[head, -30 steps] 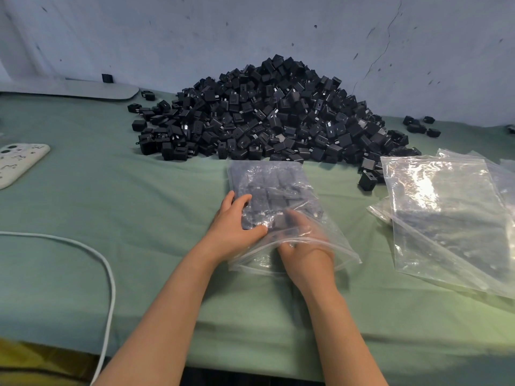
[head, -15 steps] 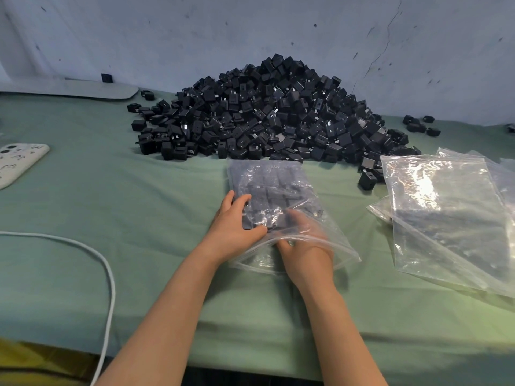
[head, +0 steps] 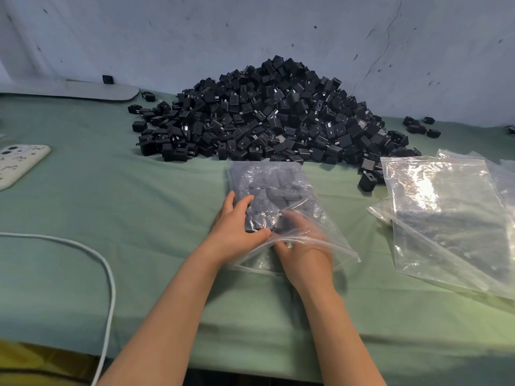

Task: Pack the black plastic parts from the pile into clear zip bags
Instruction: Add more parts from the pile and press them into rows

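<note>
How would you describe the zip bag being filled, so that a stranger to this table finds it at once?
Find the big pile of black parts against the wall. Just in front of it lies one clear zip bag, with the left hand and right hand at its near end. Unlike the flat stack of bags to its right, it bulges with dark parts.
</note>
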The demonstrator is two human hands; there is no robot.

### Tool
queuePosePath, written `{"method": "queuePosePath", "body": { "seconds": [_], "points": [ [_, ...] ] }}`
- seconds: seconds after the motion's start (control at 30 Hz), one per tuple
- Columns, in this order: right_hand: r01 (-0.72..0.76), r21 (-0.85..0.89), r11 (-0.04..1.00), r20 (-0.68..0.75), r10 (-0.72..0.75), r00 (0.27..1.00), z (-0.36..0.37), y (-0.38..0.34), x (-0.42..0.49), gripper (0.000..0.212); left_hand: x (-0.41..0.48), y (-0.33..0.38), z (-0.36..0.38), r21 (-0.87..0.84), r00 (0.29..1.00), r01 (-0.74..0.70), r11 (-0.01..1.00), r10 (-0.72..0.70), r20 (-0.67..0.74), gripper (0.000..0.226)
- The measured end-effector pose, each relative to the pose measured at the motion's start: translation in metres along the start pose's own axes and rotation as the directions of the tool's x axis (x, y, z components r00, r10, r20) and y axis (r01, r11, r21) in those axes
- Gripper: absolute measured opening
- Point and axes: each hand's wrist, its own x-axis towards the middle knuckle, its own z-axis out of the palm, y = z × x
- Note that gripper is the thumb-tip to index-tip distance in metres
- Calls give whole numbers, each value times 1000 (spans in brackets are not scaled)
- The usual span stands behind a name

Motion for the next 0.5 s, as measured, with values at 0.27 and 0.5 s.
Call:
{"method": "queuePosePath", "body": {
  "seconds": [0.27, 0.5],
  "points": [
    [30, -8, 1000, -25, -31, 999, 1, 1, 0, 33, 1, -3, 1, -11, 1000, -8, 1000, 8, -5, 83],
    [17, -16, 1000, -13, -17, 1000, 0, 0, 0, 38, 1, -3, 1, -3, 1000, -14, 1000, 14, -9, 82]
  ]
}}
